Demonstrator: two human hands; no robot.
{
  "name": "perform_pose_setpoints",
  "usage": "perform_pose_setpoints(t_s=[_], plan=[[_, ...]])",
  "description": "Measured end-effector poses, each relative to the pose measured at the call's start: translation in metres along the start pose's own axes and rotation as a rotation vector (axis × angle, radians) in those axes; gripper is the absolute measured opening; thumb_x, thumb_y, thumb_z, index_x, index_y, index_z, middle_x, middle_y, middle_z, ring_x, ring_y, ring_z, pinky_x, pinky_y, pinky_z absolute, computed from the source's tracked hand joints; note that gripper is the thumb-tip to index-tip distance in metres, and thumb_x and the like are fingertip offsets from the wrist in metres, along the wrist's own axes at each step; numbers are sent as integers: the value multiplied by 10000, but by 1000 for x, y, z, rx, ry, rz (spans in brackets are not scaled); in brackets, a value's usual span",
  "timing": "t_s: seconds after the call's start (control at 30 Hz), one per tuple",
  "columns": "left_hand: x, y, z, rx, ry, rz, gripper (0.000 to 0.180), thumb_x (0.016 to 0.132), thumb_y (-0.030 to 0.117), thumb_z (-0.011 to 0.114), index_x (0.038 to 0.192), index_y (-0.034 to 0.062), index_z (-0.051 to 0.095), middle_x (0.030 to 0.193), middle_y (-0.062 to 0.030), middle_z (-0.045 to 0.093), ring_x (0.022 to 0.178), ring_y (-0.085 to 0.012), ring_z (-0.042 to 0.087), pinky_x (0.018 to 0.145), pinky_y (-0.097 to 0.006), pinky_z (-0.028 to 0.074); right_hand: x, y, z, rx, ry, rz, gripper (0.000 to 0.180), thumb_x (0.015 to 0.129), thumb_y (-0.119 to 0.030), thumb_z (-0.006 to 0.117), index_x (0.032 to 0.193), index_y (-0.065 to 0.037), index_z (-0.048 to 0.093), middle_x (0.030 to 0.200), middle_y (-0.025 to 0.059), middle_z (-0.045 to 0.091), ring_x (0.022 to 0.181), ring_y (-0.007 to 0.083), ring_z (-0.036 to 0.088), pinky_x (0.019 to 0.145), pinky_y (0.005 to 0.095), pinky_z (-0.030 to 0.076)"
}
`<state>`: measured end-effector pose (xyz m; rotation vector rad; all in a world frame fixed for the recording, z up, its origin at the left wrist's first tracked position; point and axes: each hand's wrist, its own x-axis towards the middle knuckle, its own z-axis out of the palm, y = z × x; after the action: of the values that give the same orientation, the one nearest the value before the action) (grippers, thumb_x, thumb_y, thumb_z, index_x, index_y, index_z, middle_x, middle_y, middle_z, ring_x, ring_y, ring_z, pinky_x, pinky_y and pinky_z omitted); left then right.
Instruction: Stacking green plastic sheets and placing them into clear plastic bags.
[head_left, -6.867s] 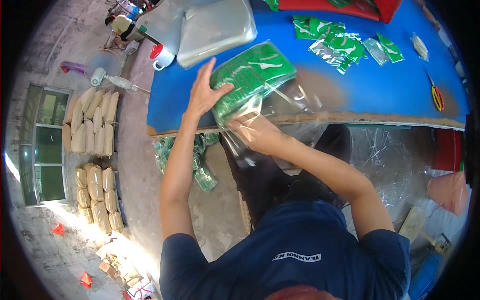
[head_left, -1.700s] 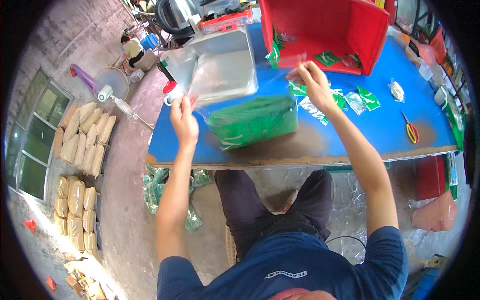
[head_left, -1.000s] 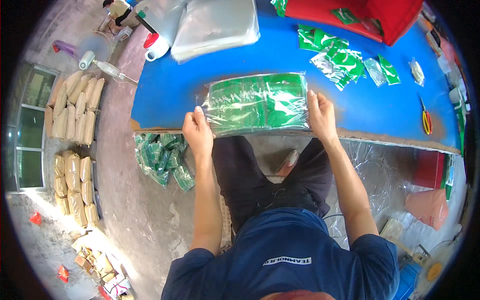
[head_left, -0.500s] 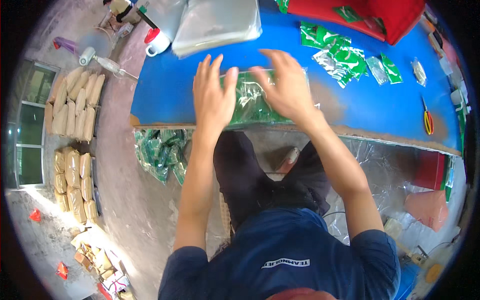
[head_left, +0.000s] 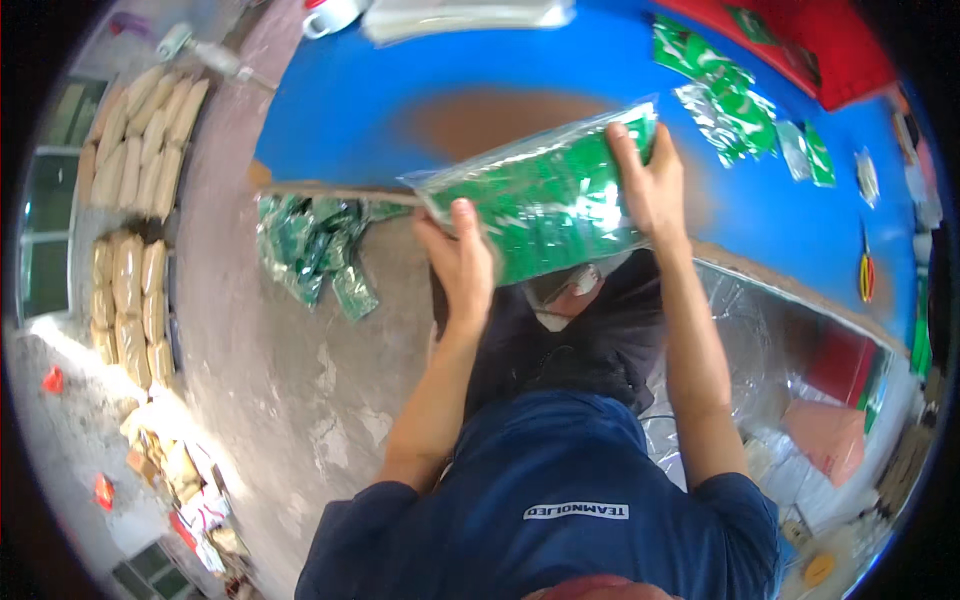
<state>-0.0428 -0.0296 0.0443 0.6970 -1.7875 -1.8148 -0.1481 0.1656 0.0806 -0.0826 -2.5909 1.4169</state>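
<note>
A clear plastic bag filled with green packets (head_left: 550, 205) is held up between my two hands, tilted with its right end higher. My left hand (head_left: 462, 260) grips its lower left end, thumb on top. At the right end my right hand (head_left: 650, 185) has the bag between thumb and fingers. The bag hangs over the near edge of the blue table (head_left: 370, 130). Below the table edge on the left lies a pile of similar green filled bags (head_left: 310, 245).
Loose green packets (head_left: 735, 110) lie at the table's right, beside a red bag (head_left: 840, 50). Scissors with red and yellow handles (head_left: 866, 278) rest near the right edge. Clear plastic bags (head_left: 465, 20) and a white mug (head_left: 330, 17) stand at the back. Brown sacks (head_left: 130, 300) line the left.
The filled bag lay flat on the table with both hands over it, fingers spread. Now both hands grip its ends, and it is raised, tilted and nearer me. The view has shifted.
</note>
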Motion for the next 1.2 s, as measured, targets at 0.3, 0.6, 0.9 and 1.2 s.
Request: perform_pose_setpoints(t_s=[0.3,0.6,0.9,1.2], plan=[[12,7,-79,-422,-233,-710,618,1014,567,425,1267,26,583,1110,-101,650,961,-197,636,833,-341,540,-71,-40,-15,407,-531,-108,479,1047,-402,432,1168,38,577,904,95,659,885,196,616,834,347,503],[201,-87,-491,-357,454,-196,479,939,384,539,1191,-20,592,1165,-167,641,1083,-332,628,976,-502,505,-35,6,-63,266,-335,-311,297,947,-263,653,1109,-16,636,928,161,678,853,249,662,762,358,524],[131,-37,-216,-857,-491,-679,449,1006,397,519,1155,-14,620,1124,-131,662,1137,-280,593,964,-428,487,119,116,-106,-1037,113,-226,632,890,-572,594,1181,-11,596,1105,236,619,1028,376,632,828,451,528],[-21,25,-5,-262,-868,-542,288,1015,207,540,1211,-4,563,1110,-125,657,1041,-243,647,929,-368,513,75,69,-124,-582,177,-474,204,913,-194,567,996,-8,582,873,203,674,831,358,673,697,471,545]])
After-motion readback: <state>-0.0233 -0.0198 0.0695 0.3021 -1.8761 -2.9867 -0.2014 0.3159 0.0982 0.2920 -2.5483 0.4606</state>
